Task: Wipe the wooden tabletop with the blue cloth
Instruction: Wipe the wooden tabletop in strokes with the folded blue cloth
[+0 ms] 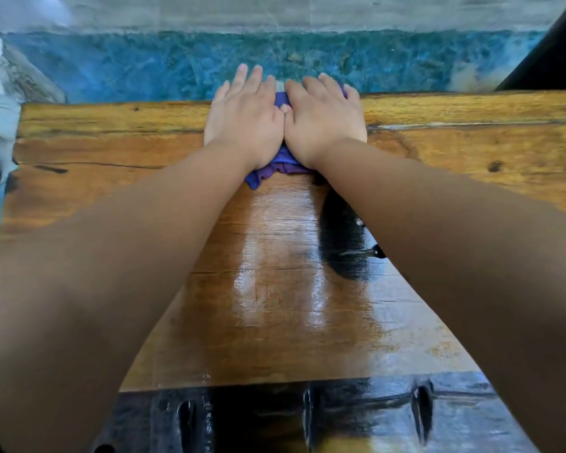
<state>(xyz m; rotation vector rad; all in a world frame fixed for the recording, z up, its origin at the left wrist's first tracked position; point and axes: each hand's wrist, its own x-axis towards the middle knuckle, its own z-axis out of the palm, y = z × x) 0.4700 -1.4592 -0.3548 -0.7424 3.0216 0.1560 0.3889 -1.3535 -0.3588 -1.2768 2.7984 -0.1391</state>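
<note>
While both your arms reach forward over the wooden counter (111,152), your left hand (245,124) lies flat, palm down, fingers (242,76) spread and stretched past the far edge, pressing on the blue cloth (276,166). That cloth sits bunched under both palms near the counter's far edge; a crumpled bit shows between the wrists and a sliver between the thumbs. Your right hand (325,120) lies flat just beside the left, thumbs touching, fingers (327,85) extended and loosely together over the cloth, gripping nothing. Between the forearms the wood looks glossy, with a dark patch (343,240) near the right arm. Beyond the counter runs a blue mottled surface (144,63).
</note>
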